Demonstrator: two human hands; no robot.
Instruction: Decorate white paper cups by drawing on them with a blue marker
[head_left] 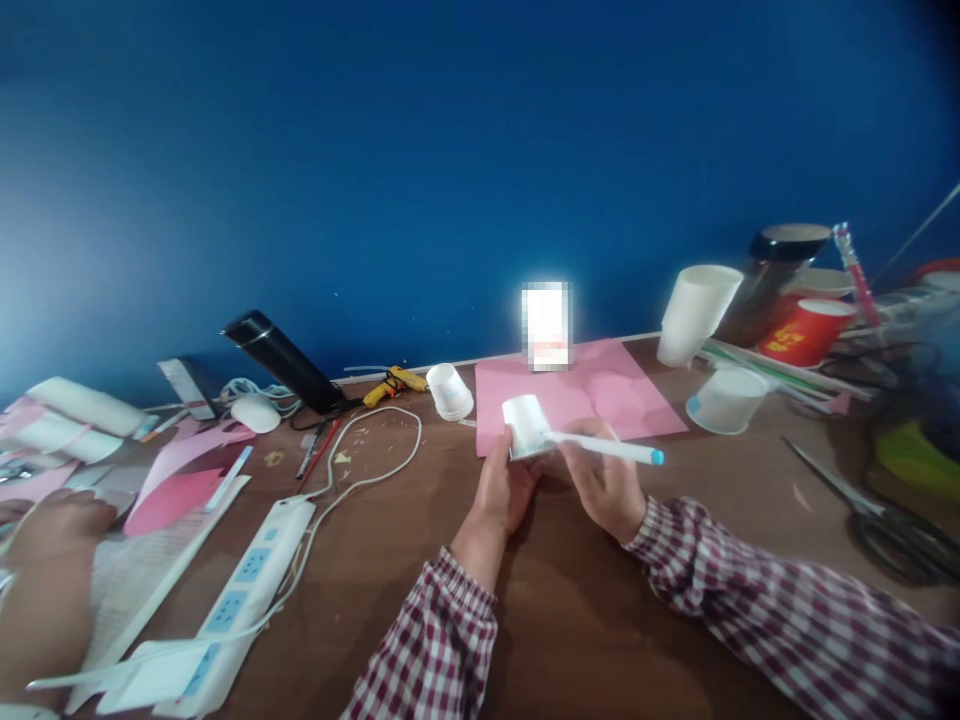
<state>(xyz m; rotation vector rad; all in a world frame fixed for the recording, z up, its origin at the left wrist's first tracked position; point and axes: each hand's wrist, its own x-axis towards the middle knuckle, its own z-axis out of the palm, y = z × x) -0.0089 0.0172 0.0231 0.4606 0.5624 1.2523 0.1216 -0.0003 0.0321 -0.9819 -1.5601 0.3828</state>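
The left hand clasps a small white cup tipped toward 11 o'clock, while the right hand pinches a marker lying 9-to-3 against it, pink paper behind, scissors at 3 o'clock.

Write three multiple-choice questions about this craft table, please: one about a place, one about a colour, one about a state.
1. Where do the scissors lie?
A. on the table, right of both hands
B. on the pink paper
C. beside the power strip

2. What colour is the cap of the marker?
A. red
B. light blue
C. black

3. How is the small paper cup held in the left hand?
A. upright, mouth up
B. crushed flat
C. tipped on its side

Answers: 1 A, they rest on bare wood at the right edge. 2 B, the tip beyond the right hand is light blue. 3 C, its base points up and away.
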